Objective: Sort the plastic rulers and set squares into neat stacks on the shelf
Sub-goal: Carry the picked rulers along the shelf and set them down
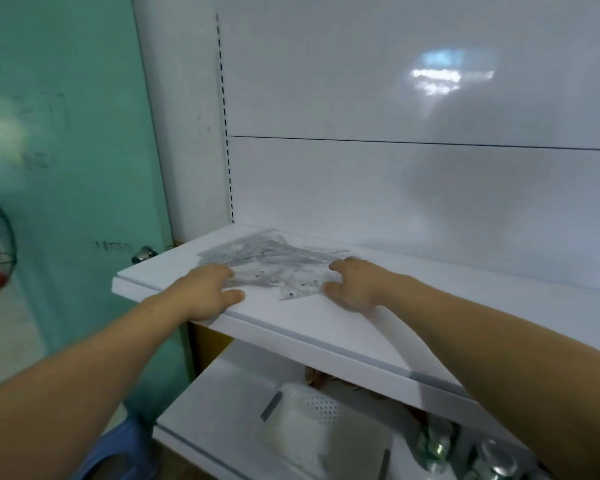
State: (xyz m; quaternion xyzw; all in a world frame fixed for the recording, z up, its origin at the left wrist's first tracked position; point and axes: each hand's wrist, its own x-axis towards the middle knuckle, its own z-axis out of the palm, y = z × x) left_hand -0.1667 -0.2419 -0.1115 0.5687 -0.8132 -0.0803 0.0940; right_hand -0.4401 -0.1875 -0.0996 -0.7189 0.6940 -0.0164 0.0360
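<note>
A loose pile of clear plastic rulers and set squares (267,263) lies on the white shelf (326,327), near its left end and towards the back, with the pieces crossing each other at many angles and no neat stack visible. One pointed corner of a set square (290,294) sticks out of the pile towards the front edge. The left hand (205,289) rests on the shelf at the left side of the pile, its fingers laid forward onto the nearest pieces and its thumb spread out on the bare shelf. The right hand (355,284) is at the right side of the pile, arched, with the fingers bent and the thumb apart from them at the pile's edge; whether it is holding a piece cannot be told through the blur. The two hands are apart, with the pile between them. Behind the shelf rises a glossy white back panel (395,81). On the lower shelf (215,410) lies a pale packet with a dotted pattern (309,431), and some shiny metal lids (496,455) show to its right. A green wall (66,133) stands to the left.
</note>
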